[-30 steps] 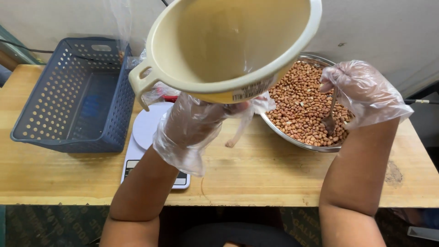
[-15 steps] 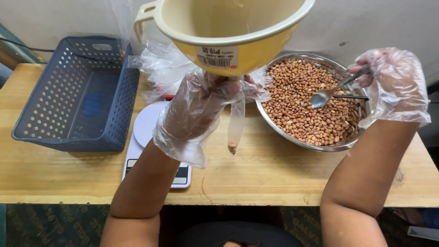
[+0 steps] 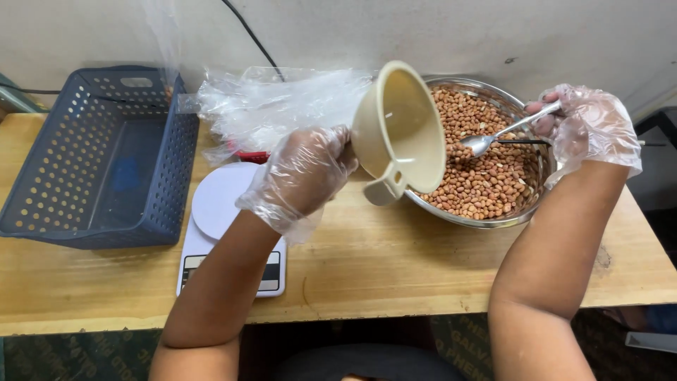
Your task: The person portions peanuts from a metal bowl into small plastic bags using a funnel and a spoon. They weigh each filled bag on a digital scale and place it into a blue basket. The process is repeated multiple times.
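My left hand (image 3: 303, 176), in a clear plastic glove, grips a beige plastic funnel (image 3: 398, 130) tipped on its side with its mouth toward the bowl. A clear plastic bag (image 3: 275, 102) trails from the funnel's spout to the left. My right hand (image 3: 589, 127), also gloved, holds a metal spoon (image 3: 497, 135) over a steel bowl (image 3: 515, 215) filled with peanuts (image 3: 486, 176). The spoon's scoop hovers just above the peanuts, close to the funnel's rim.
A white kitchen scale (image 3: 218, 212) lies on the wooden table (image 3: 395, 268) under my left wrist. A dark blue perforated plastic basket (image 3: 92, 162) stands at the left. A black cable (image 3: 243, 32) runs down the wall behind.
The funnel has come down from in front of the camera and tilted sideways toward the bowl. The right hand lifted the spoon out of the peanuts and holds it over them.
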